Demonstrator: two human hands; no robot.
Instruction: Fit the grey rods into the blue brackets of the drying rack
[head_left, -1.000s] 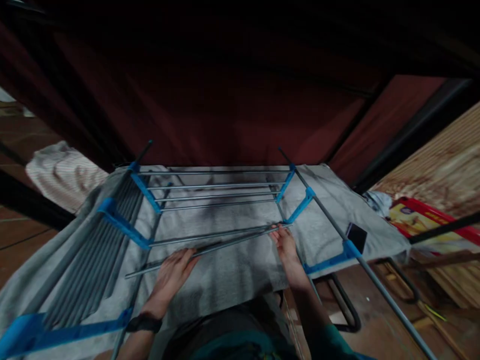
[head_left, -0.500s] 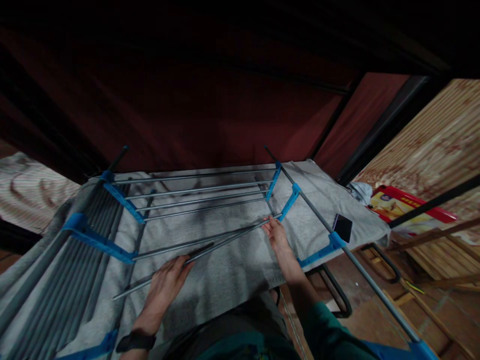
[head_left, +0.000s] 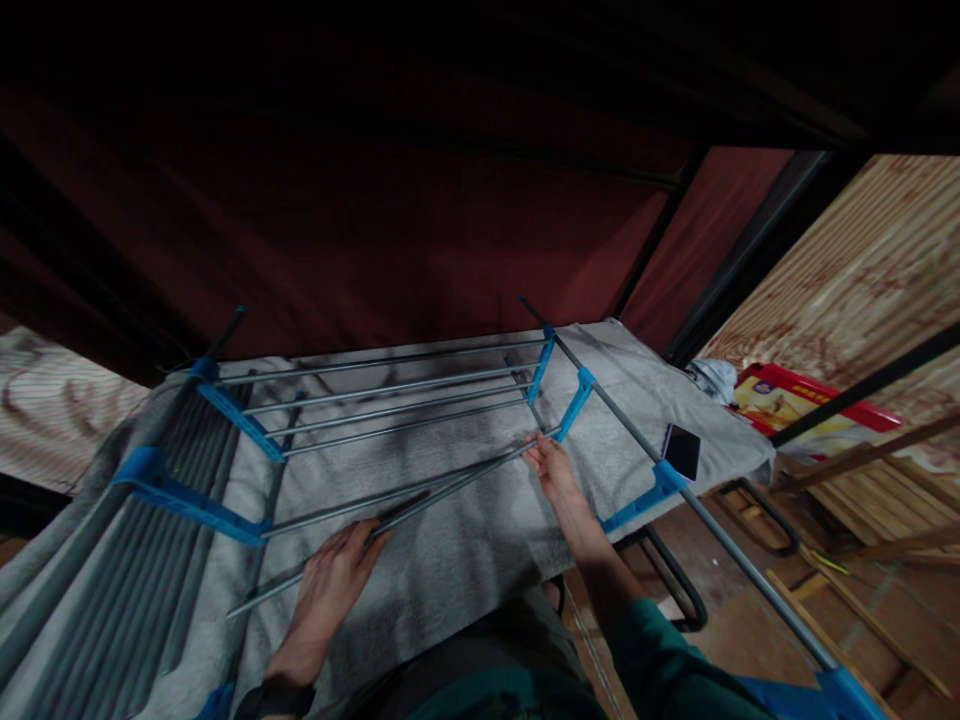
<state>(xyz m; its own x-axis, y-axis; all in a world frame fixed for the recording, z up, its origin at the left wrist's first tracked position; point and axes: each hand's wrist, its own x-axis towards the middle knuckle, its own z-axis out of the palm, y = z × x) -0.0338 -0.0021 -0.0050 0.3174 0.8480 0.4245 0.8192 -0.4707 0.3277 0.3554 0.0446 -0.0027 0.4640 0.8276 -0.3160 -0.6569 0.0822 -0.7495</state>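
A thin grey metal tube (head_left: 442, 488) slants across the middle of the view, with both my hands on it. My left hand (head_left: 336, 572) wraps round it towards its near left end, which sticks out past the hand. Close to the far end, my right hand (head_left: 550, 466) pinches it beside a blue plastic bracket (head_left: 574, 405). The rack frame lies around my hands: a left blue bracket (head_left: 191, 500), a rear left bracket (head_left: 240, 420) and several crossbars (head_left: 397, 382) running to the right side. Whether the tube's tip sits in the bracket, I cannot tell.
Several loose grey tubes (head_left: 124, 580) lie side by side on the left of the grey cloth (head_left: 450, 560). A phone (head_left: 681, 452) rests near the cloth's right edge. Beyond are a red and yellow box (head_left: 810, 405) and wooden furniture (head_left: 855, 500). A dark red panel (head_left: 420, 250) stands behind.
The view has shifted slightly. Both hands keep their hold on the slanted tube, and its near left end sits a little lower in the picture.
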